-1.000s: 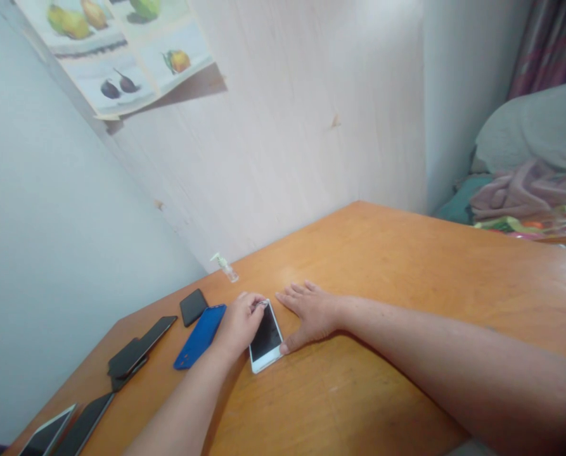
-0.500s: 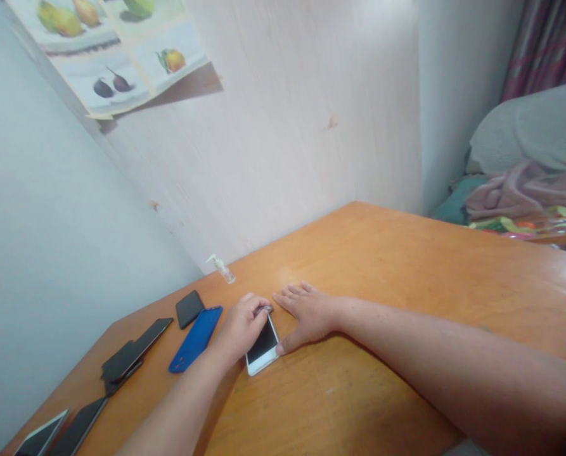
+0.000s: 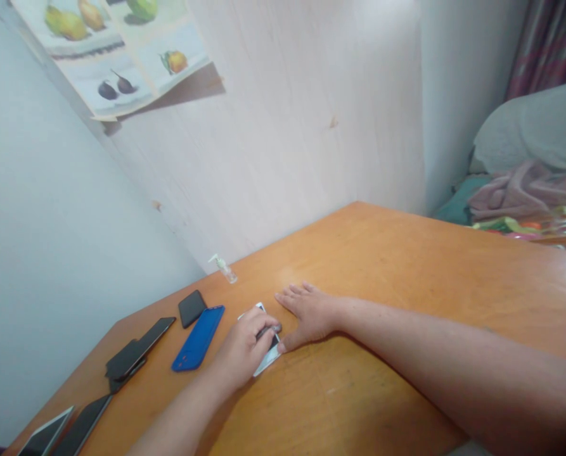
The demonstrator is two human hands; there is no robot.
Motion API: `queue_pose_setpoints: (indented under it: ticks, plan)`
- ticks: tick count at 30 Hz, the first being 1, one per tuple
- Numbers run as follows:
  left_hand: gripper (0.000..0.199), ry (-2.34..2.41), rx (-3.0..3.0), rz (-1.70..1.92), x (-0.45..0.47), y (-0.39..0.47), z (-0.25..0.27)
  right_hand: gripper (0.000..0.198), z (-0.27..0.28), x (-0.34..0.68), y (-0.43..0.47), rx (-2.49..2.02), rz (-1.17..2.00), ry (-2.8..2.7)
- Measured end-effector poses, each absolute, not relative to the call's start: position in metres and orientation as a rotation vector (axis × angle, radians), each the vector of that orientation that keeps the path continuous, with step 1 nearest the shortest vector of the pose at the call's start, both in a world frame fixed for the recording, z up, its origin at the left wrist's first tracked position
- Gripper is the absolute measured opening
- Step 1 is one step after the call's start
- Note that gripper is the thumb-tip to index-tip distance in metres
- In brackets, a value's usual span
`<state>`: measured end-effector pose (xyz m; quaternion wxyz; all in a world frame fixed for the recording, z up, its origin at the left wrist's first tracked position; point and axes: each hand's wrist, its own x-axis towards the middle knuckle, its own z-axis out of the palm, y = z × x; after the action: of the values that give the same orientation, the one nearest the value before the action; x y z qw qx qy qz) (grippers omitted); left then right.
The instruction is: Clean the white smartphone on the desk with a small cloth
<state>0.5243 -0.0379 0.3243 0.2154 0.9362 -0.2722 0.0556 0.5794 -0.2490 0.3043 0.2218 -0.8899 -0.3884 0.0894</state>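
A white smartphone (image 3: 265,365) with a black screen lies flat on the wooden table, largely covered by my left hand (image 3: 251,339). That hand is closed on a small grey cloth (image 3: 274,329), bunched up so that only its edge shows, pressed on the middle of the screen. My right hand (image 3: 306,316) rests on the table to the right of the phone, fingers spread. Its thumb touches the phone's lower right edge. Left of my left hand lies a blue phone case (image 3: 198,339).
A dark phone (image 3: 192,308) lies beyond the blue case. Farther left are a stack of dark phones (image 3: 133,354), another dark device (image 3: 85,421) and a white-framed one (image 3: 47,434). A small clear pump bottle (image 3: 224,269) stands by the wall at the table's back edge (image 3: 287,237).
My left hand has moved with the grey cloth from the phone's top end down to its middle, uncovering the top end. My right hand stays in place.
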Motion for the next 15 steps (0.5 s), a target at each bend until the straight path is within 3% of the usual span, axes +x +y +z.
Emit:
queue_pose_setpoints:
  ticks: [15]
  plan:
    - [0.017, -0.488, 2.666, 0.435, 0.560, -0.017, 0.309, 0.121, 0.306, 0.578, -0.252, -2.467, 0.254, -1.060]
